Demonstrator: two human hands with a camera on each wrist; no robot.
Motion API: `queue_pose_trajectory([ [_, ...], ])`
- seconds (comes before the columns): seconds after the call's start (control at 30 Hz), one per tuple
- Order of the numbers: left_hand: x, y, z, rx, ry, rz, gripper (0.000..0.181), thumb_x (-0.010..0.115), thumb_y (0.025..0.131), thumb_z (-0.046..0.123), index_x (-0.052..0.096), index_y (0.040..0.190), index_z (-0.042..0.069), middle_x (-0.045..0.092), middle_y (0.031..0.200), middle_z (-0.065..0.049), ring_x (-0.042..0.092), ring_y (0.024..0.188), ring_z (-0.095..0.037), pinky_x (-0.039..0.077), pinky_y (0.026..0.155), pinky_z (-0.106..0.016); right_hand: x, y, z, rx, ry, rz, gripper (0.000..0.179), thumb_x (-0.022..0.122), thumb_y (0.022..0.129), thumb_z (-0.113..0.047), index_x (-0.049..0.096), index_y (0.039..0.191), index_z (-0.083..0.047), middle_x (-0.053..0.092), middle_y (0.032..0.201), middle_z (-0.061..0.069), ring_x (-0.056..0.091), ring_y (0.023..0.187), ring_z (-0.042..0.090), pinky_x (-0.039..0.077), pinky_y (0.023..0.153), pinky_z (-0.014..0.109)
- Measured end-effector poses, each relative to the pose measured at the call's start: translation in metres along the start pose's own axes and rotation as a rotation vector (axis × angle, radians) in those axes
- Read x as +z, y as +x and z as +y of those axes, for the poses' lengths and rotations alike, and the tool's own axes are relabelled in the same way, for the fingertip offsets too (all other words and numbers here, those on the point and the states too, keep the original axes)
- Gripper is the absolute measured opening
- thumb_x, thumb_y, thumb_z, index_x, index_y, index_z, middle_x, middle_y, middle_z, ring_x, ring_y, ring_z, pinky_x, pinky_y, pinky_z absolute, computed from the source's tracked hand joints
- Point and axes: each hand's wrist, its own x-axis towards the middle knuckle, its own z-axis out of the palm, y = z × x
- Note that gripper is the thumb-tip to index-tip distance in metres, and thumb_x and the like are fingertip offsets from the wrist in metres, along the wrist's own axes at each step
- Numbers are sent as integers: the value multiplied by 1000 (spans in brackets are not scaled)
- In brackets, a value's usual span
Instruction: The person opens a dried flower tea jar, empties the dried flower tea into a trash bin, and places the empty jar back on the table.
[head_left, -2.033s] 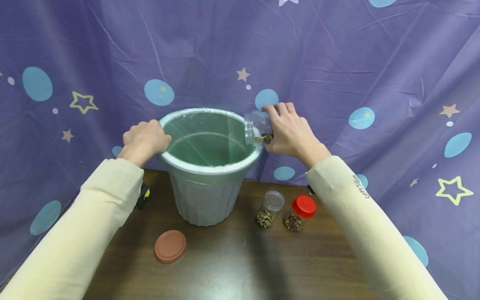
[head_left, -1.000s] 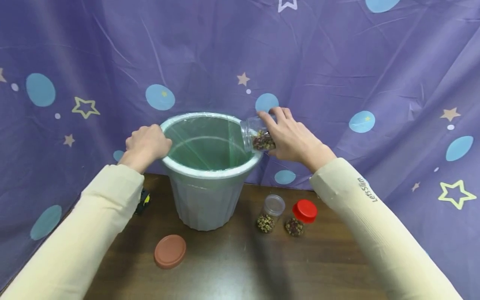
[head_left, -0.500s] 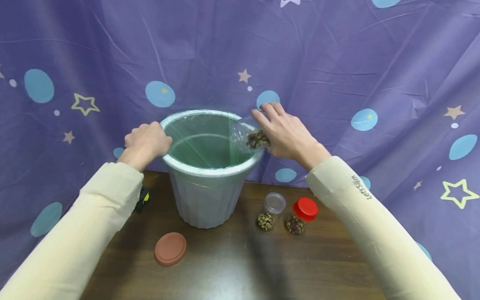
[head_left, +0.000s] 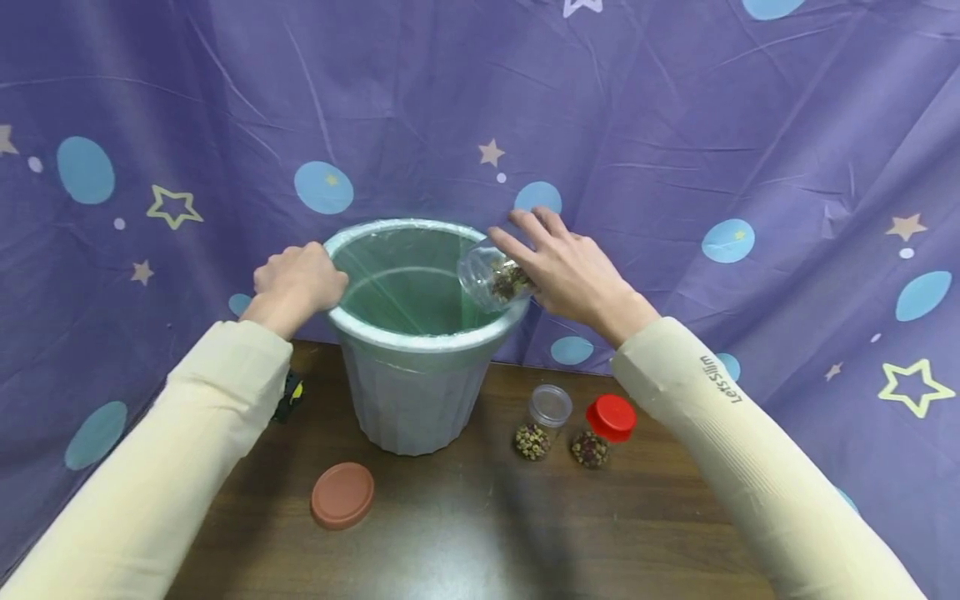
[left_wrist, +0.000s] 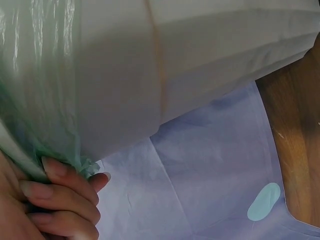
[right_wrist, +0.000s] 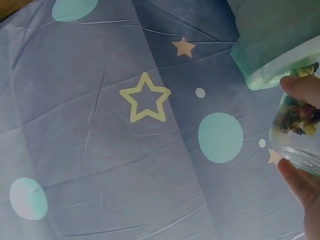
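Note:
A light grey bin (head_left: 412, 400) stands upright with a translucent green bag (left_wrist: 55, 70) lining it and folded over the rim. My left hand (head_left: 300, 279) grips the rim and gathered bag on the left side, fingers curled, as the left wrist view shows. On the opposite side my right hand (head_left: 573, 271) holds a clear jar (head_left: 474, 273) from behind, thumb and fingers on its wall. The jar is lidless and tipped sideways, its mouth towards the bin's inside at the right rim. Dried flower-like bits (head_left: 508, 283) in dark red and yellow lie along its lower wall.
On the brown table (head_left: 450, 533), right of the bin, stand a clear-topped jar (head_left: 550, 408) and a red-capped jar (head_left: 611, 417), both part-filled with dried bits. A reddish-brown round lid (head_left: 342, 495) lies in front. A black-and-yellow object (head_left: 288, 396) sits left. A purple curtain (head_left: 420, 100) hangs behind.
The right hand has moved slightly left and turned the jar, so its mouth now points further down into the bin. Bits inside have shifted. The left hand keeps its grip on the rim.

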Motion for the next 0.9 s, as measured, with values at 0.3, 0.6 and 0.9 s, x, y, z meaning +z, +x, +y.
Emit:
queue_pose_trajectory([
  [0.3,0,1,-1,3,-3,-4,37,45,95,32,57,102,-3,57,113,-32,57,103,-51,48,80,-59,1,2,-3,-30,-27,22,73,74,81,-8,42,146,-18,46,145,14,45,132,36,59,65,47],
  [0.6,1,1,-2,3,-6,-5,37,45,95,32,56,101,-2,57,113,-32,57,103,-50,48,80,-58,1,3,-2,39,15,-25,77,79,79,-20,40,146,-18,46,144,14,51,125,37,57,79,50],
  [0.9,0,2,0,2,-2,-3,37,45,95,32,56,102,-3,57,114,-32,58,103,-50,48,80,-58,-5,4,6,145,124,-89,76,79,70,-21,45,138,-12,50,137,10,55,105,40,54,81,54],
])
